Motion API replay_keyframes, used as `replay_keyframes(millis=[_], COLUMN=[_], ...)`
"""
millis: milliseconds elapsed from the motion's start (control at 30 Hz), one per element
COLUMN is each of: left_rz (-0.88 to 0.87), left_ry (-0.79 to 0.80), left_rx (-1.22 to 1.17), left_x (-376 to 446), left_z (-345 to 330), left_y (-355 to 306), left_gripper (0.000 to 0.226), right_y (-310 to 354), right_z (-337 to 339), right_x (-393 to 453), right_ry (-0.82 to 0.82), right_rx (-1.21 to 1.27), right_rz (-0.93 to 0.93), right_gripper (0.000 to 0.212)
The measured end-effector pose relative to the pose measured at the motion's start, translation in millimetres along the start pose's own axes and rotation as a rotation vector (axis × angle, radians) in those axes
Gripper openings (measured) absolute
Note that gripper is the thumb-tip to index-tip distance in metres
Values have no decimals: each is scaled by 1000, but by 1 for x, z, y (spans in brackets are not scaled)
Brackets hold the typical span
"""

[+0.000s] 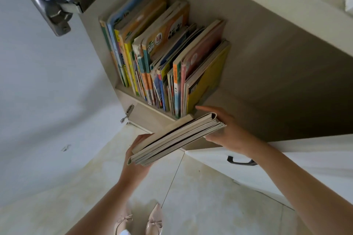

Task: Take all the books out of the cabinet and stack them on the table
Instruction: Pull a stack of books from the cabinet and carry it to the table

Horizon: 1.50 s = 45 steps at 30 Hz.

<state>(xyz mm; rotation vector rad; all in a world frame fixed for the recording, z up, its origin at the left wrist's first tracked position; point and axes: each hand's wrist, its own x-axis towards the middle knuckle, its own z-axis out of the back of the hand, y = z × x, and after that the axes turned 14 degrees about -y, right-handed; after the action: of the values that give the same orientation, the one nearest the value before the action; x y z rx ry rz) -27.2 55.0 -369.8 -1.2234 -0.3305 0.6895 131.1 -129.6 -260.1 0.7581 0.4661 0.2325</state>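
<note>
Several colourful books [162, 57] stand upright in a row on the cabinet shelf [267, 89], filling its left part. Just in front of the shelf edge I hold a small pile of thin pale books [177, 138] lying flat. My left hand [136, 166] grips the pile's near end from below. My right hand [227, 129] holds the far end, with the thumb reaching toward the foot of the yellow book [206, 84] at the right end of the row.
The open cabinet door [47, 91] with its metal hinge [63, 4] stands at the left. A closed white door with a dark handle [240, 161] is below right. A pale tiled floor [210, 196] and my shoes lie beneath. No table is in view.
</note>
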Motion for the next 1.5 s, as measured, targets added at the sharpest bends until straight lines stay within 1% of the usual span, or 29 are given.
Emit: replay_keyframes(millis=[33,100,200,300,367,400,467,533,633,733,800,900,967,1033,1100,1133,1233,1300,1367,1433,1467,1500], left_rz=[11,-8,8,9,-13,-3,87,199,344,443,496,558,605,638,682,708,785,804,821,797,786,772], left_ry=[16,58,87,78,100,119,180,241,307,297,268,234,206,167,70,-1,-157,-271,-377,-509,-565,-587], left_rx=[14,43,49,14,15,7,-31,-81,-132,-120,-163,-302,-424,-486,-518,-542,-594,-647,-690,-754,-788,-783], left_x=[2,7,13,13,14,14,16,17,12,3,-6,-28,-46,-64,-84,-96,-131,-161,-189,-227,-241,-252], left_z=[1,3,8,15,24,29,41,53,78,105,124,155,174,191,203,211,226,234,239,249,251,253], left_y=[2,4,6,9,8,8,3,-4,-20,-40,-57,-89,-104,-118,-129,-133,-140,-145,-152,-163,-171,-174], left_gripper=[48,46,48,38,28,29,42,54,59,51,48,62,67,63,54,51,53,44,38,41,42,44], right_y=[1,4,9,11,13,17,23,33,51,68,80,101,117,130,142,149,164,175,190,206,213,218], right_z=[-1,-3,-4,-3,-2,-1,1,4,7,7,7,6,1,-5,-10,-13,-15,-15,-16,-24,-25,-26], right_x=[1,5,8,9,5,2,-4,-11,-25,-41,-56,-86,-104,-122,-139,-148,-172,-186,-198,-215,-220,-225], right_ry=[64,135,158,175,175,172,170,212,223,196,163,152,147,112,85,103,197,304,375,469,480,510], right_rx=[41,90,113,73,48,59,109,132,138,184,263,444,559,644,704,729,756,717,680,598,566,552], right_rz=[-12,-8,-10,-7,-21,-37,-81,-130,-213,-288,-326,-358,-385,-394,-374,-359,-331,-277,-205,-137,-120,-113], right_gripper=[78,69,55,47,45,43,41,39,33,28,31,42,41,39,36,37,44,42,40,38,37,36])
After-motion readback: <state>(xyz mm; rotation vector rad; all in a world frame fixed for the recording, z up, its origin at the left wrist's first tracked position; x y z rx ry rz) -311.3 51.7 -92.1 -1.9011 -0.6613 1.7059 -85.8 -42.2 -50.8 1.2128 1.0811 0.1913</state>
